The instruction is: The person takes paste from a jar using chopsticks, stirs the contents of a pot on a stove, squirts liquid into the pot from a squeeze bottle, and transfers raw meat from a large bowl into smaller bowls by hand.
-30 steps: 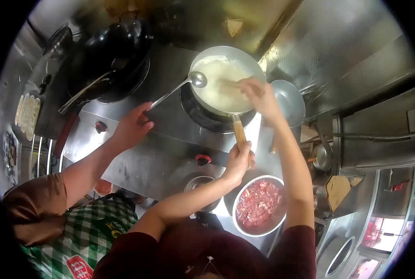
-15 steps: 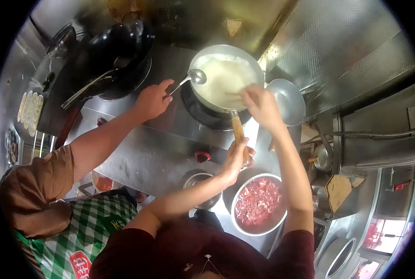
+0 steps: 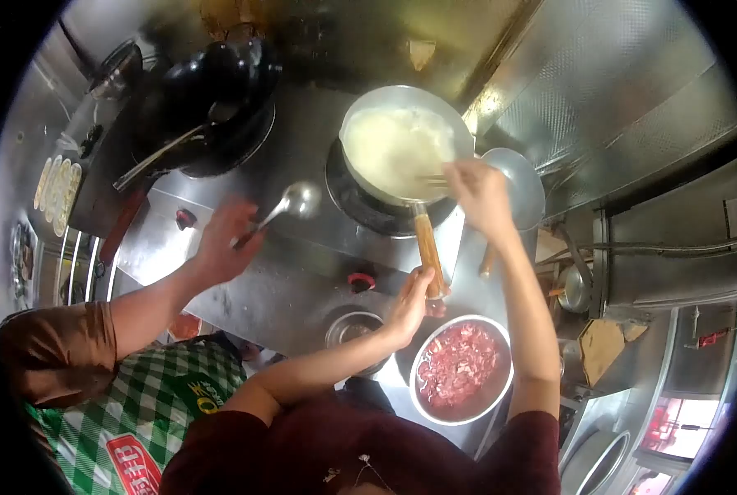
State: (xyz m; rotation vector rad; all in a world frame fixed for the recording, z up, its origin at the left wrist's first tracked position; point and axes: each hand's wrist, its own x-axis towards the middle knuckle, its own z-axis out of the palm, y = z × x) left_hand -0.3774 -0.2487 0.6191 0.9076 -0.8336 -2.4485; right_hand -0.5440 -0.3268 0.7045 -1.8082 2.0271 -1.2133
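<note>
My left hand (image 3: 416,304) is closed around the lower end of the wooden handle (image 3: 428,247) of a saucepan (image 3: 371,96). A pale, creamy liquid (image 3: 397,144) fills the pan, which sits over a black burner. At the pan's right side, my right hand (image 3: 480,194) pinches what look like chopsticks (image 3: 433,179), their tips blurred over the liquid. To the left, a co-worker's hand (image 3: 226,239) holds a ladle (image 3: 301,200) above the steel counter, apart from the pan.
A bowl of raw sliced meat (image 3: 459,363) stands below my right forearm. Under my left forearm is a metal bowl (image 3: 353,328). A shallow metal pan (image 3: 521,177) lies right of the saucepan. A black wok (image 3: 195,99) with a long-handled ladle sits at the back left.
The co-worker's hand has drawn the ladle from the saucepan's rim leftward and down over the counter. My left hand stays on the handle, while my right hand has shifted slightly right and down.
</note>
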